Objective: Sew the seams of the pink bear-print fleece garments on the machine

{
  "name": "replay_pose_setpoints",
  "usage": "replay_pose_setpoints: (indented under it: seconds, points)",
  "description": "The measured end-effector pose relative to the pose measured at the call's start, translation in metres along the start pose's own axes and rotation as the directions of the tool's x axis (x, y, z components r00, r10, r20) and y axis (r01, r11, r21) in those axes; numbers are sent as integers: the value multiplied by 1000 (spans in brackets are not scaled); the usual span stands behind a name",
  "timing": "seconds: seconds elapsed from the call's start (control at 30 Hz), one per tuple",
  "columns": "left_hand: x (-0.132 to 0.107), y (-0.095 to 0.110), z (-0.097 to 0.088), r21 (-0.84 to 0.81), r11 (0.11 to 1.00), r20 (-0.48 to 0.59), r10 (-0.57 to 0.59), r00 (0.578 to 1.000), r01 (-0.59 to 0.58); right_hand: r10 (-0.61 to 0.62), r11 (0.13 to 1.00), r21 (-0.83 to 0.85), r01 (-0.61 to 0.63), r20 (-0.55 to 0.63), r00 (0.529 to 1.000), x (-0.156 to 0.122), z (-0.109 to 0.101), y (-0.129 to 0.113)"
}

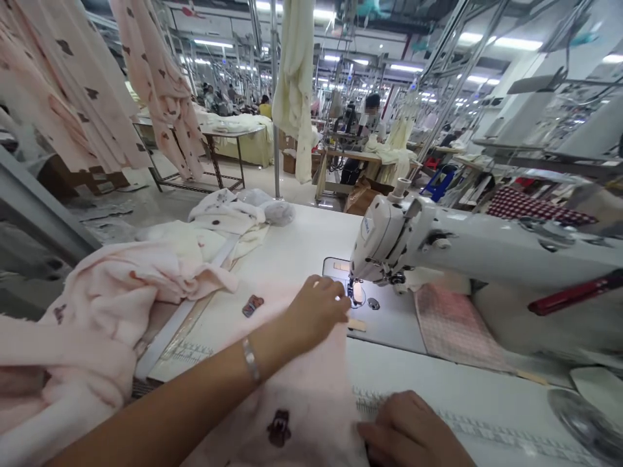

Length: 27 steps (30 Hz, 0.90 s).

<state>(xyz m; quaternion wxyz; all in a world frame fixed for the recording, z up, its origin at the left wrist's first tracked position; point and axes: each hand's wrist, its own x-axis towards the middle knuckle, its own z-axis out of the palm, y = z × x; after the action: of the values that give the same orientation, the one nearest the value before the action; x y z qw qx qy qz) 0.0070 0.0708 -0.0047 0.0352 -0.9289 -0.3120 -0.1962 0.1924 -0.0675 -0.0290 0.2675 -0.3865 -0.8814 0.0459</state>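
Observation:
My left hand (316, 311) lies on a pale pink fleece piece (302, 383) with small dark prints, fingers curled down and pressing its edge close to the presser foot (354, 292) of a white sewing machine (438, 240). My right hand (411, 431) rests at the bottom edge of the view, fingers folded onto the fabric's right edge near a printed ruler strip (487, 431) on the table. A silver bracelet circles my left wrist.
A heap of pink and cream fleece (146, 279) covers the table's left side. Pink printed garments (73, 84) and a cream garment (294, 84) hang overhead. A pink checked cloth (452, 324) lies under the machine arm. Other people work at tables far behind.

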Motion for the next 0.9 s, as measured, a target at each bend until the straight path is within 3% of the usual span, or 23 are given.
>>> replay_pose_setpoints:
  seconds: [0.1, 0.2, 0.27, 0.37, 0.47, 0.63, 0.73, 0.8, 0.83, 0.9]
  points:
    - [-2, 33, -31, -58, 968, -167, 230, 959, -242, 175, 984, -12, -178, -122, 977, 14, -20, -1]
    - [-16, 65, -80, -98, 907, -303, 366, 880, -411, 144, 989, 66, -134, -198, 969, 39, -41, -2]
    - [-27, 68, -112, -92, 931, -327, 306, 894, -352, 117, 975, 204, -83, -160, 980, 53, -53, -1]
    - [-44, 53, -142, 81, 994, -349, 103, 931, -80, 286, 923, 312, -224, -167, 944, 63, -72, 3]
    - [-50, 46, -150, 219, 972, -341, -4, 940, 84, 356, 926, 255, -280, -331, 874, 73, -83, -7]
    - [-35, 65, -156, 119, 992, -354, 86, 931, -47, 173, 966, 250, -63, -447, 878, 91, -69, -59]
    - [-33, 68, -173, 180, 982, -374, 114, 920, -48, 167, 982, 170, -86, -554, 816, 87, -55, -79]
    - [-35, 66, -184, 226, 973, -381, 129, 915, -43, 205, 974, 206, -98, -606, 768, 83, -49, -83]
    - [-36, 65, -187, 232, 971, -373, 149, 916, -64, 234, 964, 243, -106, -590, 773, 82, -46, -84]
    - [-38, 59, -190, 194, 976, -371, 166, 914, -99, 261, 948, 289, -129, -481, 837, 82, -39, -80]
